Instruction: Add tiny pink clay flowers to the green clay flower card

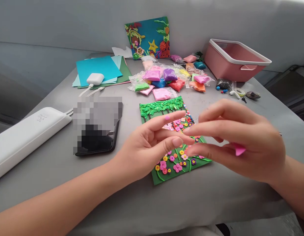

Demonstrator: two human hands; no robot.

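Above a green clay picture (157, 175) with flowers and a leafy top border, both hands are raised close together. My left hand (154, 141) has its fingers stretched out and apart, with a small pink clay dot (167, 117) resting on the index finger. A larger piece of pink clay (239, 149) is held in the curled fingers of my right hand (240, 137), against the palm. The thumb and index finger of that hand reach to the left fingertips; whether anything is between them cannot be made out.
Bagged coloured clay (162, 94) lies behind the picture. A pink basket (226, 62) stands back right, a sea-themed picture (148, 36) at the back. Left are a phone (96, 142), a white power bank (31, 134), earbud case (95, 78) and blue sheets (100, 67).
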